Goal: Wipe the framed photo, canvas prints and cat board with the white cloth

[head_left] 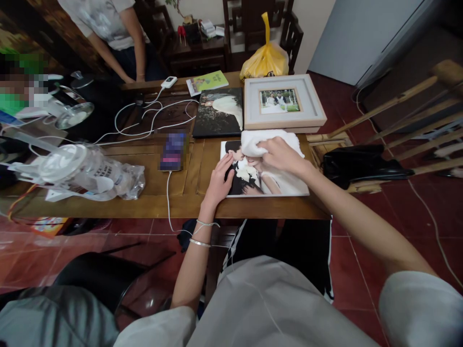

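A photo panel (253,180) with a picture of a couple lies flat at the table's near edge. My left hand (219,179) rests on its left side, fingers stretched out flat. On the upper right part, my right hand (280,153) presses a white cloth (253,142) against the surface, with the fingers closed on it. The cloth hides some of the picture. Just beyond are a darker photo panel (220,111) and a pale picture frame (309,103) with a smaller photo in it.
A phone (171,152) on a white cable lies left of my left hand. Bagged plastic cups (90,166) stand farther left. At the back are a yellow bag (265,60), a green booklet (208,83) and a seated person (115,29). A bamboo chair (394,120) stands right.
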`<state>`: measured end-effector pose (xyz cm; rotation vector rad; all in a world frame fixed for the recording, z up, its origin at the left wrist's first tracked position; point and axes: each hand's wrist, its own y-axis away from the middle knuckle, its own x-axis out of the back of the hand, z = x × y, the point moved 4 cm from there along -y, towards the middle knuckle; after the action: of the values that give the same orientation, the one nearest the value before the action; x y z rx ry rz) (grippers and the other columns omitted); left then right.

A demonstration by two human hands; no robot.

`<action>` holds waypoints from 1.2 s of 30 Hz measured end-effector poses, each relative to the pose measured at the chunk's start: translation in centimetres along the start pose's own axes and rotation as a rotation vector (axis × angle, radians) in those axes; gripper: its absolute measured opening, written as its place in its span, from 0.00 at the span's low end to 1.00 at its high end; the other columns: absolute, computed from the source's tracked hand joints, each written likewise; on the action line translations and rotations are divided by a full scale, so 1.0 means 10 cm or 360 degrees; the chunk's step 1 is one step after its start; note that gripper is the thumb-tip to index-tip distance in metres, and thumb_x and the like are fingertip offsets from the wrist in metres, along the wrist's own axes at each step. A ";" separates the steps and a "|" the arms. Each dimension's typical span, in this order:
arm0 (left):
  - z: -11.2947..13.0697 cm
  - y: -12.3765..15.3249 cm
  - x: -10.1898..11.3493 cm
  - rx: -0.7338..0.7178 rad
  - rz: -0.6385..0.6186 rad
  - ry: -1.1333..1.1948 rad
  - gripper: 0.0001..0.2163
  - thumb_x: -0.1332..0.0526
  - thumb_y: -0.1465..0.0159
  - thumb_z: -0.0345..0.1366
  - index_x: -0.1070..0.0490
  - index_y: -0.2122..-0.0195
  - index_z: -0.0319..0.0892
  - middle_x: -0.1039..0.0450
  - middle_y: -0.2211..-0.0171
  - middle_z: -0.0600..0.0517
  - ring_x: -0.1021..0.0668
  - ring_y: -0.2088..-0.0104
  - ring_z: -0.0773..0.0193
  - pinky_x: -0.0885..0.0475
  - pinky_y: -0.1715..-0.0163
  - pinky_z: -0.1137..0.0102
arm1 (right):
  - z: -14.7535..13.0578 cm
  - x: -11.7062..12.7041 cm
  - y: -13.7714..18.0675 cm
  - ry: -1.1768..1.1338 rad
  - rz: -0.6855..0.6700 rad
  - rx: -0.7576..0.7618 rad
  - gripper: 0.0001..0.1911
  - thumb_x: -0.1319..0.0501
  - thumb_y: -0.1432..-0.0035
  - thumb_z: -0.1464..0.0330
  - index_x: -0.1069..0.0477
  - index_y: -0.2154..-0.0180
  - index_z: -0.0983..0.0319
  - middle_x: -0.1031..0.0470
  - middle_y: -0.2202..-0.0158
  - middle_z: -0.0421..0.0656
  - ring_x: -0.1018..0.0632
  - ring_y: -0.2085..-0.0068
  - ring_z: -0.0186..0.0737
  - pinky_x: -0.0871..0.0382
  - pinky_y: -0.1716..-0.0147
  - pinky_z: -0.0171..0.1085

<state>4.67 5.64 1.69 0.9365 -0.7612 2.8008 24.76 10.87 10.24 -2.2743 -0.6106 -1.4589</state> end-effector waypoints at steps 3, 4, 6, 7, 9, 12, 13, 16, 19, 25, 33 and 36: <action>0.02 0.00 -0.01 0.0018 0.0002 -0.0014 0.21 0.47 0.26 0.33 0.35 0.33 0.48 0.37 0.30 0.47 0.36 0.29 0.56 0.41 0.29 0.49 | -0.25 -0.16 0.49 0.0130 -0.0049 0.0108 0.19 0.47 0.49 0.79 0.22 0.60 0.64 0.18 0.57 0.53 0.19 0.56 0.53 0.30 0.49 0.50; 0.02 0.00 -0.01 0.0026 -0.0004 -0.0023 0.21 0.47 0.26 0.32 0.35 0.32 0.47 0.37 0.30 0.46 0.36 0.29 0.56 0.42 0.28 0.49 | -0.35 -0.21 0.68 0.0147 -0.0041 0.0182 0.20 0.47 0.49 0.79 0.22 0.58 0.64 0.19 0.52 0.55 0.19 0.51 0.55 0.33 0.43 0.54; 0.03 0.00 -0.02 0.0038 -0.0022 -0.0037 0.22 0.48 0.26 0.32 0.37 0.31 0.48 0.39 0.29 0.47 0.37 0.28 0.56 0.43 0.28 0.49 | -0.54 -0.30 1.05 0.0121 -0.0061 0.0300 0.22 0.47 0.52 0.80 0.22 0.57 0.64 0.23 0.43 0.59 0.23 0.42 0.60 0.36 0.39 0.62; 0.03 0.01 -0.02 0.0044 -0.0032 -0.0042 0.22 0.48 0.26 0.33 0.38 0.31 0.48 0.39 0.29 0.47 0.38 0.28 0.56 0.43 0.28 0.49 | -0.63 -0.34 1.20 0.0095 -0.0083 0.0353 0.23 0.46 0.53 0.80 0.22 0.57 0.64 0.25 0.41 0.58 0.25 0.39 0.61 0.37 0.38 0.65; 0.03 0.01 -0.02 0.0060 -0.0051 -0.0048 0.22 0.49 0.25 0.34 0.39 0.30 0.49 0.41 0.28 0.47 0.39 0.28 0.55 0.44 0.28 0.48 | -0.75 -0.39 1.42 0.0035 -0.0132 0.0432 0.25 0.46 0.55 0.81 0.22 0.57 0.63 0.25 0.40 0.56 0.27 0.37 0.61 0.37 0.39 0.68; 0.02 0.01 -0.03 0.0087 -0.0091 -0.0061 0.21 0.51 0.23 0.38 0.40 0.30 0.50 0.42 0.27 0.47 0.40 0.27 0.55 0.45 0.28 0.47 | -0.79 -0.39 1.46 -0.0011 -0.0168 0.0437 0.27 0.46 0.55 0.81 0.22 0.55 0.62 0.24 0.41 0.55 0.28 0.36 0.60 0.38 0.38 0.68; 0.01 0.01 -0.03 0.0089 -0.0101 -0.0066 0.21 0.52 0.23 0.39 0.40 0.30 0.50 0.42 0.27 0.47 0.40 0.27 0.56 0.46 0.28 0.47 | -0.76 -0.37 1.39 -0.0012 -0.0172 0.0405 0.27 0.46 0.55 0.81 0.22 0.54 0.62 0.24 0.41 0.56 0.27 0.37 0.59 0.38 0.38 0.66; 0.00 0.01 -0.03 0.0065 -0.0102 -0.0066 0.21 0.52 0.23 0.39 0.40 0.30 0.49 0.42 0.28 0.46 0.40 0.27 0.56 0.46 0.28 0.49 | -0.61 -0.29 1.02 0.0039 -0.0203 0.0256 0.26 0.47 0.52 0.80 0.22 0.54 0.63 0.20 0.47 0.55 0.21 0.46 0.56 0.34 0.40 0.57; -0.01 0.01 -0.04 0.0038 -0.0084 -0.0040 0.22 0.52 0.23 0.40 0.40 0.30 0.48 0.42 0.28 0.45 0.40 0.27 0.56 0.46 0.28 0.49 | -0.41 -0.17 0.51 0.0082 -0.0202 0.0087 0.21 0.47 0.50 0.79 0.21 0.57 0.65 0.18 0.59 0.52 0.20 0.57 0.52 0.31 0.51 0.45; -0.04 0.03 -0.04 0.0044 -0.0061 -0.0001 0.21 0.51 0.23 0.40 0.38 0.31 0.50 0.41 0.28 0.47 0.39 0.27 0.54 0.44 0.29 0.45 | -0.16 -0.02 -0.32 -0.0142 -0.0048 0.0012 0.15 0.46 0.52 0.80 0.23 0.66 0.66 0.20 0.69 0.49 0.22 0.66 0.46 0.36 0.65 0.37; 0.00 0.02 -0.02 0.0057 -0.0064 -0.0033 0.22 0.50 0.24 0.39 0.39 0.30 0.47 0.41 0.28 0.46 0.40 0.27 0.54 0.45 0.28 0.48 | -0.48 -0.23 0.27 0.0175 -0.0175 0.0078 0.20 0.46 0.47 0.80 0.21 0.56 0.66 0.20 0.51 0.56 0.20 0.51 0.54 0.33 0.46 0.51; 0.02 0.02 -0.02 0.0069 -0.0074 -0.0051 0.22 0.51 0.24 0.38 0.40 0.30 0.47 0.42 0.28 0.45 0.40 0.27 0.55 0.45 0.28 0.49 | -0.71 -0.31 0.81 0.0143 -0.0245 0.0219 0.22 0.45 0.49 0.81 0.22 0.55 0.65 0.24 0.44 0.60 0.24 0.42 0.58 0.38 0.38 0.61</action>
<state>4.91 5.40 1.63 0.9951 -0.6763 2.7787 22.57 -0.11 9.59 -2.0842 -0.8474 -1.5298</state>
